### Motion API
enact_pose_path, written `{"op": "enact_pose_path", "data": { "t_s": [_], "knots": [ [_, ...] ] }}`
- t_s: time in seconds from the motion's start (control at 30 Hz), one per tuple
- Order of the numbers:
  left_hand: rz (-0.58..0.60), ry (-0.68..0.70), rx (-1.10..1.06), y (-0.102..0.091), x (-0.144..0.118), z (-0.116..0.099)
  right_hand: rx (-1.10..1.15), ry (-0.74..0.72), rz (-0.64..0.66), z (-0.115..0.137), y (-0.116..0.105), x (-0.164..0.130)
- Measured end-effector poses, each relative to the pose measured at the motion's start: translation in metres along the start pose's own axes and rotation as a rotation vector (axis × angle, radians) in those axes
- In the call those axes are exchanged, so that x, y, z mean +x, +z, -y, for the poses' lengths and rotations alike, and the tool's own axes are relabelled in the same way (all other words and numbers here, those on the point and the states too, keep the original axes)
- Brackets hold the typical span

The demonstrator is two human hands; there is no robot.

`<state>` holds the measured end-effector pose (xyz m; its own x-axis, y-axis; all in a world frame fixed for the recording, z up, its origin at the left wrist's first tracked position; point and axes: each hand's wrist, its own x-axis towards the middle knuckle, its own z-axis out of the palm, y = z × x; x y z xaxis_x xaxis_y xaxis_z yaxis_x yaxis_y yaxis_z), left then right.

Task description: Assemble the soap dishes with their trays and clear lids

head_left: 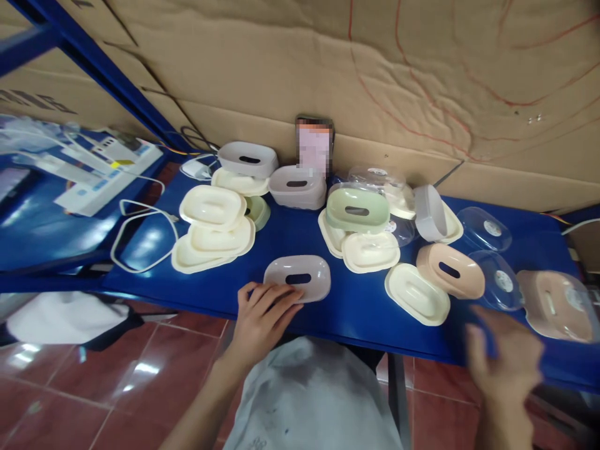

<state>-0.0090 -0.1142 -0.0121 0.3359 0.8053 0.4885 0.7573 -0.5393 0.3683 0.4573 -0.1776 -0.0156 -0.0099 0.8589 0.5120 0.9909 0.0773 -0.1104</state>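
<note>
- Gray lid (297, 278) with a slot, lying flat near the front edge of the blue table (281, 237).
- Left hand (263, 319) resting on its front rim, fingers spread flat, not closed around it.
- Right hand (506, 359) blurry, open, holding nothing, at the front edge toward the right end.
- Pink lid (450, 270) and cream tray (416, 294) just beyond the right hand.
- Stack of cream trays (213, 231) farther left.

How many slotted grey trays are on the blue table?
3. One under the left hand at the front edge, one at the back on a cream stack, one beside the blurred phone. Others may be hidden in stacks.
</note>
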Motion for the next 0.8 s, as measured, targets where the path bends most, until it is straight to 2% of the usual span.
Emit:
{"op": "enact_pose_path", "data": {
  "t_s": [0.07,0.13,0.2,0.3,0.37,0.43,0.5,0.63,0.8],
  "knots": [
    [-0.069,-0.03,-0.063,-0.004,0.001,-0.008,0.078,-0.135,0.099,0.042,0.01,-0.006],
    [-0.119,-0.033,-0.117,-0.008,0.003,-0.016,0.155,-0.193,0.168,0.077,0.016,-0.011],
    [-0.128,-0.003,-0.138,-0.009,0.005,-0.025,0.248,-0.24,0.229,0.103,0.02,-0.013],
    [-0.068,0.065,-0.132,-0.002,0.006,-0.039,0.4,-0.325,0.298,0.128,0.024,-0.016],
    [-0.027,0.101,-0.135,0.005,0.004,-0.048,0.502,-0.302,0.248,0.139,0.027,-0.017],
    [0.004,0.11,-0.139,0.013,0.002,-0.054,0.58,-0.22,0.131,0.144,0.03,-0.016],
    [0.044,0.098,-0.13,0.019,0.0,-0.058,0.587,-0.188,0.084,0.144,0.032,-0.012],
    [0.145,0.135,-0.114,0.025,-0.003,-0.054,0.447,-0.346,0.216,0.142,0.035,-0.001],
    [0.231,0.224,-0.12,0.021,-0.004,-0.038,0.367,-0.459,0.297,0.147,0.034,0.0]
  ]
}}
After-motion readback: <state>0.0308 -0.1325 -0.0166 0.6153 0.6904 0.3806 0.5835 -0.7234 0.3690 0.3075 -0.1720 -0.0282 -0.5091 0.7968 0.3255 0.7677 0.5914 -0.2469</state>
